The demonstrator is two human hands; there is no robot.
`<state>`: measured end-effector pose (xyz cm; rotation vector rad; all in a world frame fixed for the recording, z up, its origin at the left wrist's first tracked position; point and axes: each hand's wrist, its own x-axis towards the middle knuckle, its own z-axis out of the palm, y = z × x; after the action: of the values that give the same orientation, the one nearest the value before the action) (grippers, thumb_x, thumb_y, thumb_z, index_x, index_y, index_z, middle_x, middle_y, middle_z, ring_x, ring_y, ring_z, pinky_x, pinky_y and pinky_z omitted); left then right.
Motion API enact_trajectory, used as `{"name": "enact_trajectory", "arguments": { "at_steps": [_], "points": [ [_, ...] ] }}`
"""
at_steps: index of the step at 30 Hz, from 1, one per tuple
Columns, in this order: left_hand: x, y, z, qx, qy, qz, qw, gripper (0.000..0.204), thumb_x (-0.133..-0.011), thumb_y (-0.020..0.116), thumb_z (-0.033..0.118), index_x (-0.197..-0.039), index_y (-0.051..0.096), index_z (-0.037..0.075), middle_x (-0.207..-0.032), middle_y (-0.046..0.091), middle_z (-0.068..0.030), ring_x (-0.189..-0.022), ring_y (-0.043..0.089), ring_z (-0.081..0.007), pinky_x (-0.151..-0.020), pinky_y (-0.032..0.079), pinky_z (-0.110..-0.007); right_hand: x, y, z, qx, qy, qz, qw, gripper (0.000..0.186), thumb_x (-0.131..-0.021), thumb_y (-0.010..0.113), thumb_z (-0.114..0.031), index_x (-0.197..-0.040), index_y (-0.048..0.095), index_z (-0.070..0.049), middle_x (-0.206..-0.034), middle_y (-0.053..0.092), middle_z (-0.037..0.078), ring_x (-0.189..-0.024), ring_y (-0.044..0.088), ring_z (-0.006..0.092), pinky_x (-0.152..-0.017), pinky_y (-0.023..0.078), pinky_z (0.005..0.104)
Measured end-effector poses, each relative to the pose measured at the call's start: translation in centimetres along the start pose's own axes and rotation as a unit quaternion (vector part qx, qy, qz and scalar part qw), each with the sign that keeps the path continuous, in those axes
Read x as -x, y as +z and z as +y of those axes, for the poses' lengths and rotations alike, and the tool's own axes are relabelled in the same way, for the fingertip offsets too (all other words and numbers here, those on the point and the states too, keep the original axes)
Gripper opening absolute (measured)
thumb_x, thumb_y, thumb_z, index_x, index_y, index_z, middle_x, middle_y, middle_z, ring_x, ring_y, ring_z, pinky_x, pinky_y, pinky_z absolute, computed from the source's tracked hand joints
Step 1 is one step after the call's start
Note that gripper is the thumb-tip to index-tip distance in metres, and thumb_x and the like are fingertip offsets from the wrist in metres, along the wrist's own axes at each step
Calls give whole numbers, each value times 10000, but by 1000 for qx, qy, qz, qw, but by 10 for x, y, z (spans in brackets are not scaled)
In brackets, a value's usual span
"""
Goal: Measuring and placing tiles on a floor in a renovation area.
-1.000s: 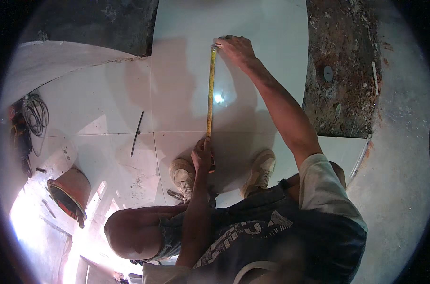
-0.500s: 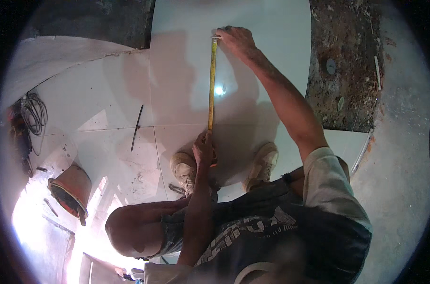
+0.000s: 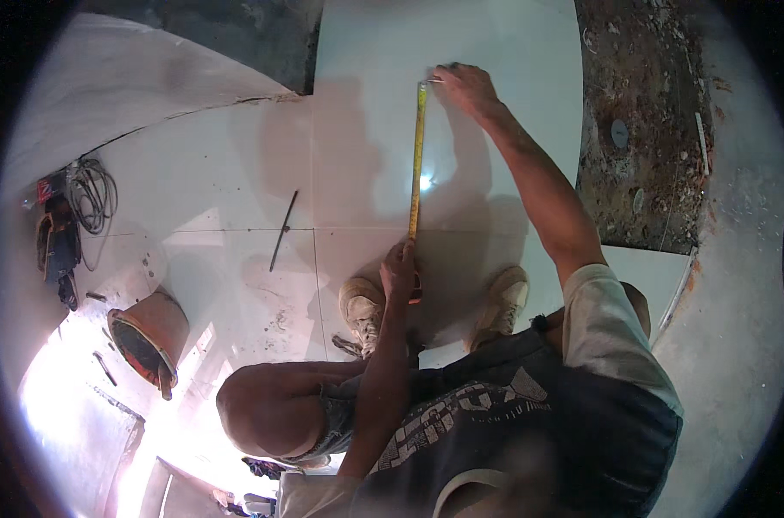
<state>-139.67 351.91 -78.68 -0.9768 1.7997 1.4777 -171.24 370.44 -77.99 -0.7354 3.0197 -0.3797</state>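
A yellow tape measure blade (image 3: 418, 160) lies stretched out over the pale floor tiles (image 3: 357, 173), running away from me. My left hand (image 3: 398, 272) is closed around the tape measure's case (image 3: 416, 289), whose orange and dark side shows between my shoes. At the blade's far end, my right hand (image 3: 467, 89) has its fingers pinched on a thin pale stick (image 3: 436, 81). The stick's tip is close beside the end of the blade; whether they touch I cannot tell.
A dark rod (image 3: 284, 230) lies on the tiles to the left. Farther left are an orange-brown bucket (image 3: 163, 324) and a coiled grey cable (image 3: 92, 197). A rough strip of bare ground (image 3: 638, 129) borders the tiles on the right. My shoes (image 3: 501, 306) stand near the tape.
The whole view has shifted, so the scene sits farther right. My right fingertips have drawn slightly right of the blade's end. My left hand keeps its hold on the case.
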Motion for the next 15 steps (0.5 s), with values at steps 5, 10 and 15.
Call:
{"name": "enact_trajectory", "arguments": {
  "at_steps": [5, 10, 15],
  "points": [
    [-3, 2, -5, -9, -8, 0, 1000, 391, -901, 510, 408, -981, 656, 54, -615, 617, -66, -559, 592, -155, -564, 461, -343, 11, -12, 27, 45, 93, -116, 988, 174, -852, 561, -196, -1018, 594, -157, -905, 664, 99, -856, 639, 284, -717, 510, 401],
    [-3, 5, -10, 25, 10, 12, 1000, 368, -906, 514, 372, -968, 655, 37, -598, 592, -54, -541, 574, -140, -526, 442, -305, 15, -8, 26, -57, 181, -4, 982, 165, -884, 544, -180, -1037, 584, -135, -915, 662, 97, -860, 632, 306, -715, 506, 421],
    [0, 6, -13, 39, -2, 17, 999, 362, -914, 516, 371, -944, 651, 36, -595, 587, -49, -524, 542, -114, -510, 430, -289, 20, -13, 25, -89, 152, 18, 984, 171, -898, 530, -189, -1051, 584, -134, -919, 650, 92, -848, 631, 298, -707, 507, 413]
  ]
}}
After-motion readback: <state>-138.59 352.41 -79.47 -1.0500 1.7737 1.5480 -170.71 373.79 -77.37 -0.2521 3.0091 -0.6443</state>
